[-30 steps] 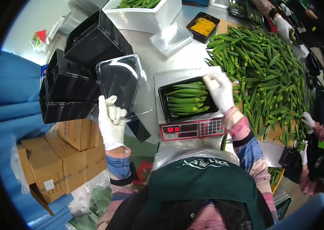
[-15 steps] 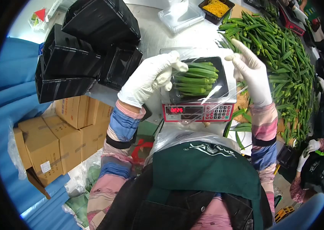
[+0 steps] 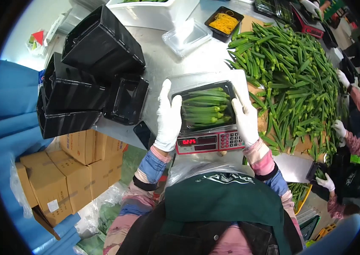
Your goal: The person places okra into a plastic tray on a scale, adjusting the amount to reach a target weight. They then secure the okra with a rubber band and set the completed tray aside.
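Two gloved hands press flat against the sides of a black tray [image 3: 205, 127] of okra [image 3: 205, 106], the left hand [image 3: 168, 117] on its left edge, the right hand [image 3: 244, 114] on its right, fingers straight rather than curled. A clear lid covers the long green pods. It sits on a scale [image 3: 210, 142] with a red display, beside a loose okra heap [image 3: 290, 72].

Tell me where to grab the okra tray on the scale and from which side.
Take the okra tray by its two short ends, coming in from left and right. It lies flat on the scale with its clear lid over the top, so the top offers no grip. The left hand and right hand already flank those ends.
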A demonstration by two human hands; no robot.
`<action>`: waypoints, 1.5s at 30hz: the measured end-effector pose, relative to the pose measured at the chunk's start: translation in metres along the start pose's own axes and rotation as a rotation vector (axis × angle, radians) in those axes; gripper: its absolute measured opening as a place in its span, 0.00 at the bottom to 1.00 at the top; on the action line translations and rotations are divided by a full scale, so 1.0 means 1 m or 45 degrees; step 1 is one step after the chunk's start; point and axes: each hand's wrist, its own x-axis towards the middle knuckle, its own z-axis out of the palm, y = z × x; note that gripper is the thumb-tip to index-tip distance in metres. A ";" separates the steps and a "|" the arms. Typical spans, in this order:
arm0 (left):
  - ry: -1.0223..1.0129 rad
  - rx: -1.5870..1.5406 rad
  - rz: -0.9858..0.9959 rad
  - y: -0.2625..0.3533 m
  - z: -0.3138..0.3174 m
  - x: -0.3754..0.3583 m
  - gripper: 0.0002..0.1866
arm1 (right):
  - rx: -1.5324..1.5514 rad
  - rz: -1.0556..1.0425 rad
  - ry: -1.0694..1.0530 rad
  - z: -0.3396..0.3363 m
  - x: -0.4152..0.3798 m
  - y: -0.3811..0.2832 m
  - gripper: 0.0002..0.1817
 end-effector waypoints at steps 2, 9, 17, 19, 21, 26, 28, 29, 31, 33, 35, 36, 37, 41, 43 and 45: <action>-0.022 0.283 -0.066 -0.002 0.009 -0.001 0.29 | -0.019 -0.005 -0.004 -0.005 0.006 0.003 0.25; 0.079 0.648 0.049 -0.007 0.023 -0.005 0.24 | -0.099 -0.054 0.005 0.002 0.008 0.044 0.24; -0.024 0.760 0.159 -0.028 0.026 0.011 0.21 | 0.043 0.104 0.034 0.000 0.008 0.062 0.23; -0.061 0.762 0.155 -0.034 0.025 0.015 0.22 | -0.015 0.107 0.038 0.000 0.011 0.078 0.23; -0.131 0.667 0.094 -0.029 0.021 0.018 0.25 | 0.006 0.076 0.077 0.003 0.014 0.082 0.24; 0.055 0.668 0.299 -0.010 -0.009 -0.005 0.33 | 0.235 0.271 -0.130 -0.040 -0.004 0.040 0.27; 0.212 0.591 0.209 -0.011 -0.025 -0.032 0.33 | 0.387 0.460 0.021 -0.051 -0.021 0.039 0.26; 0.169 0.268 -0.054 -0.018 -0.030 -0.048 0.30 | 0.375 0.471 0.009 -0.053 -0.028 0.039 0.26; 0.030 -0.263 -0.497 -0.018 -0.033 -0.069 0.25 | 0.367 0.548 -0.053 -0.049 -0.034 0.036 0.24; -0.087 -0.715 -0.762 -0.013 -0.025 -0.086 0.21 | 0.502 0.707 -0.026 -0.041 -0.035 0.036 0.19; -0.065 -0.863 -0.826 -0.019 -0.021 -0.090 0.20 | 0.622 0.738 0.021 -0.037 -0.035 0.043 0.15; -0.069 -0.912 -0.850 -0.020 -0.022 -0.090 0.20 | 0.683 0.754 0.045 -0.035 -0.035 0.043 0.14; -0.074 -0.960 -0.853 -0.021 -0.023 -0.091 0.20 | 0.727 0.735 0.034 -0.035 -0.035 0.043 0.12; -0.093 -1.105 -0.892 -0.025 -0.023 -0.095 0.20 | 0.837 0.712 -0.033 -0.036 -0.036 0.045 0.12; -0.150 -1.207 -0.875 -0.034 -0.025 -0.096 0.20 | 0.938 0.721 -0.032 -0.034 -0.037 0.053 0.11; -0.274 -1.370 -0.803 -0.046 -0.026 -0.095 0.20 | 1.069 0.729 -0.044 -0.033 -0.038 0.065 0.10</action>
